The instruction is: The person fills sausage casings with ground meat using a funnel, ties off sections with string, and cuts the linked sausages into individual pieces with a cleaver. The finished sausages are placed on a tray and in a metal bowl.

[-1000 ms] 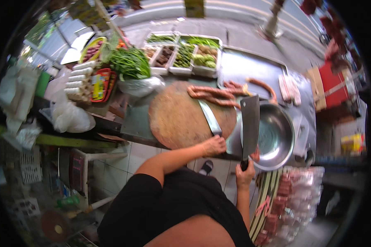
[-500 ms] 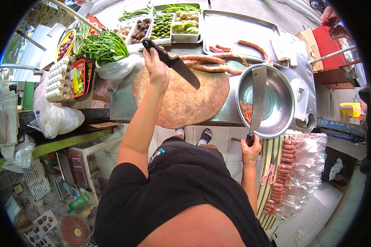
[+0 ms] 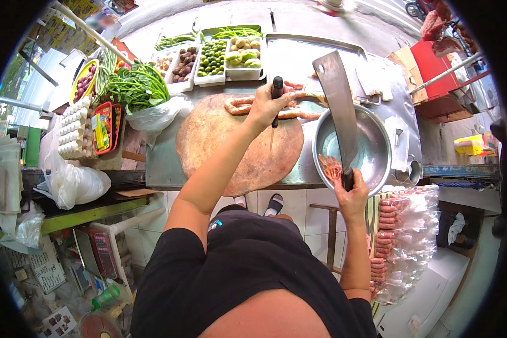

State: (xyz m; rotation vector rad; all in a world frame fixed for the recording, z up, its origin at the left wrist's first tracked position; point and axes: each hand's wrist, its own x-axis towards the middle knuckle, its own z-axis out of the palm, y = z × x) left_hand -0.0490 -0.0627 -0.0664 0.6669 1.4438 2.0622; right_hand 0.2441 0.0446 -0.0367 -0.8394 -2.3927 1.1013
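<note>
My left hand (image 3: 263, 107) is closed around the black handle of a knife (image 3: 276, 88) above the round wooden chopping board (image 3: 208, 135). The knife's blade shows almost edge-on and points down toward the board. Long raw sausages (image 3: 239, 106) lie at the board's far edge, partly hidden by this hand. On the right, my right hand (image 3: 352, 196) grips the dark handle of a broad cleaver (image 3: 339, 104), its blade tilted up over the metal bowl (image 3: 380, 143). Reddish meat scraps (image 3: 330, 167) sit inside the bowl on its left side.
Behind the board stand trays of green limes (image 3: 212, 55), other vegetables and a wide metal tray (image 3: 284, 42). Leafy greens (image 3: 138, 81) and egg cartons (image 3: 73, 127) are at the left. Bagged sausages (image 3: 403, 236) lie right of my right arm.
My left hand has moved right with the knife, whose blade has turned from broadside to edge-on. My right hand has raised the cleaver farther forward over the bowl. The whole view has shifted slightly.
</note>
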